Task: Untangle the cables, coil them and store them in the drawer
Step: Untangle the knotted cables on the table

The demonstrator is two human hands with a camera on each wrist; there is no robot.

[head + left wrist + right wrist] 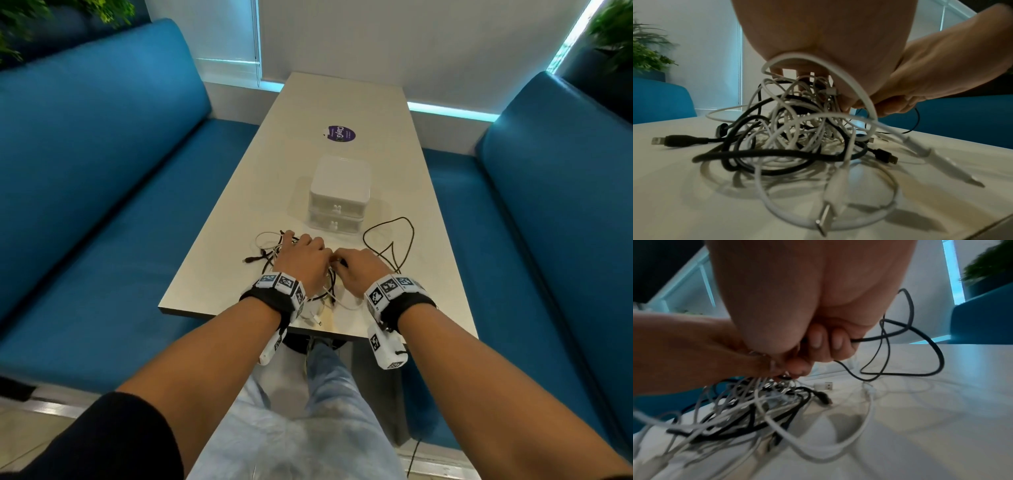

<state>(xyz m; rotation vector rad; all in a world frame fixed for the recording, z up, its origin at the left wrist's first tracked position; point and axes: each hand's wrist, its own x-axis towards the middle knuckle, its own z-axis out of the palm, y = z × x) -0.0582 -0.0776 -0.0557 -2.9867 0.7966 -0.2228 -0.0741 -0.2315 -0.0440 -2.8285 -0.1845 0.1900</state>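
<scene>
Legs: pale blue jeans (329,428) at the bottom of the head view, below the near edge of the counter.
Forearms: both reach forward over the counter, each with a black band and white blocks of black-and-white markers at the wrist (279,289).
Counter: long pale top (359,102) running away from the person, between two blue benches (102,171).
Cables: a knot of white and black cables (789,138) lies on the near end of the counter, partly lifted under the hands; several plug ends stick out, among them a black plug (674,141) to the left and a white USB plug (826,217) nearest the left wrist camera.
Left hand (301,262): its grip sits on top of the knot, fingers down among the strands, pinching thin white cable.
Right hand (358,270): just beside the left, fingertips meeting it; fingers (818,339) curled around a dark cable (920,331).
Dark cable: loops away to the right across the counter, apart from the knot.
Drawer unit: small white box with two drawers (339,195), both closed, just beyond the cables.
Sticker: round purple label (340,134) further along the counter.
Far end: white wall and a lit window strip; green plants (613,31) in the upper corners.
</scene>
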